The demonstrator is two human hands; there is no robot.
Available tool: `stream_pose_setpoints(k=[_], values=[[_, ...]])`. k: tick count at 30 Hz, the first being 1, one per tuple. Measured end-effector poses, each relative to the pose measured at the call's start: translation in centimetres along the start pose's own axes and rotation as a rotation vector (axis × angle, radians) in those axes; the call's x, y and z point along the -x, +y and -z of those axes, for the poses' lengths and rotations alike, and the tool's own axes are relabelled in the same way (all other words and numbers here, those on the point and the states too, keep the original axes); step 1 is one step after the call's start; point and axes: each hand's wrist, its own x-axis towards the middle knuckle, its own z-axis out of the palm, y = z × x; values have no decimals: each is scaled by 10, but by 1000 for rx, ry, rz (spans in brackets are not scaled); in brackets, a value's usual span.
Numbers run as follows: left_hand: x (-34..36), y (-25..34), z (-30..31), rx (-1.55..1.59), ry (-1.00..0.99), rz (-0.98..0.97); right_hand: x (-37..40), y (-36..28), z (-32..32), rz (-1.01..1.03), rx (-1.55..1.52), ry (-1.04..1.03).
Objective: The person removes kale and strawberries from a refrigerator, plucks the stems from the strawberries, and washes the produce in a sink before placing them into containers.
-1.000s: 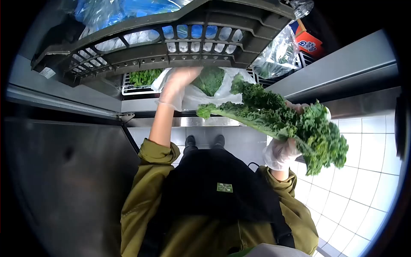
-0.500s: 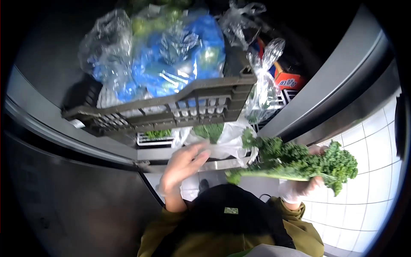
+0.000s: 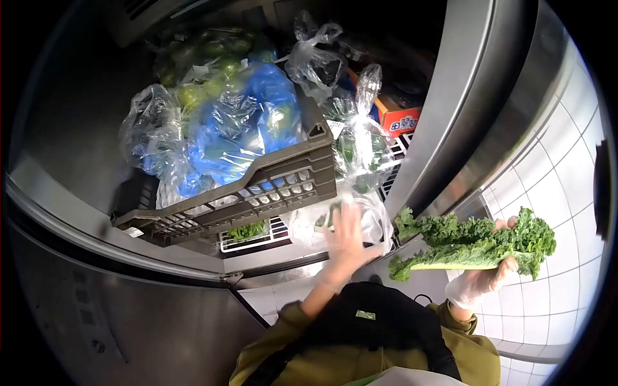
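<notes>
A bunch of curly kale lies across my right hand, which wears a clear plastic glove and grips it from below. The leaves stick out to both sides, held right of the fridge opening. My left hand, fingers spread and slightly blurred, reaches over a white plastic bag on the lower shelf, overlapping it in this view. Something green shows inside that bag, partly behind the fingers. Just above stands a dark plastic crate with blue and clear bags of produce in it.
Tied clear bags of greens stand right of the crate, beside an orange box. More greens lie on the white wire shelf. The steel fridge doors stand open on both sides. White tiles are at the right.
My left hand has moved right, over the white bag, and its fingers have spread. The kale in my right hand has shifted slightly right. The view has turned and shows more of the fridge.
</notes>
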Motion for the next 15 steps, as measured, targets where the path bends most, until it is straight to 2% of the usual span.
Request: stream_pose_setpoints(k=[1,3,5,6,8,10,13,15], values=[[-6,0,-20,-77,59,-9,0,-1,2,16,77,59],[-34,-50,-77,-156,-79,14,-3,-7,5,32,10,-2],[-80,-84,-62,35,-409,305,-5,-18,21,27,-21,-79],[-83,-119,-75,224,-187,306,-3,-23,25,15,-86,-103],[-95,-158,-73,372,-20,359,-2,-30,40,-89,-267,-97],[-104,-179,-61,295,-136,481,0,-39,53,-126,-339,-103],[-113,-164,-40,212,-294,688,-5,-61,65,-117,-313,-142],[-84,-91,-1,32,-233,502,-12,-88,61,-174,-359,-132]])
